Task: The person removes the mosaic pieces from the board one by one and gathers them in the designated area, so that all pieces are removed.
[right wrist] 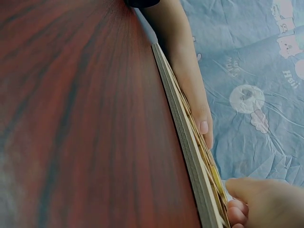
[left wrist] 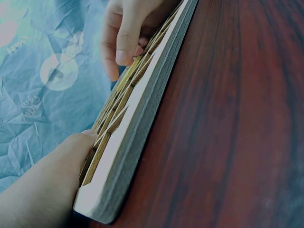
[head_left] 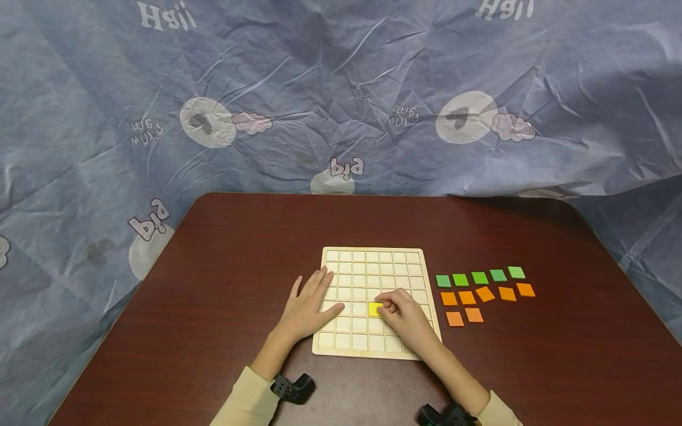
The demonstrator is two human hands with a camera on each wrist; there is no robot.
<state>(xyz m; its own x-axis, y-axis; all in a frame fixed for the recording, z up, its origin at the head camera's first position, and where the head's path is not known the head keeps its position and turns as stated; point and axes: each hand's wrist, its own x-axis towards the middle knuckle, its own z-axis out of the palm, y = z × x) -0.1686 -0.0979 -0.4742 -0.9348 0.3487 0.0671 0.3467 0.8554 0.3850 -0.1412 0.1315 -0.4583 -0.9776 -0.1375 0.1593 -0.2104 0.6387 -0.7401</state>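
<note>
A pale wooden grid board [head_left: 343, 354] lies flat on the table, and a single yellow square tile [head_left: 374, 309] shows in one of its cells. My right hand [head_left: 407, 319] is over the board with fingers curled, holding the tile between thumb and index finger at its edges. The yellow tile [right wrist: 217, 179] shows as a thin strip by the right thumb in the right wrist view. My left hand [head_left: 309, 307] rests spread on the board's left edge. The left thumb [left wrist: 78, 147] lies along the rim in the left wrist view.
To the right of the board, loose square tiles lie in rough rows: several green tiles [head_left: 479, 277] at the back, several orange tiles [head_left: 466, 297] in front, and two orange ones nearest. The dark wooden table [head_left: 256, 236] ends at a hanging blue printed cloth [head_left: 319, 77].
</note>
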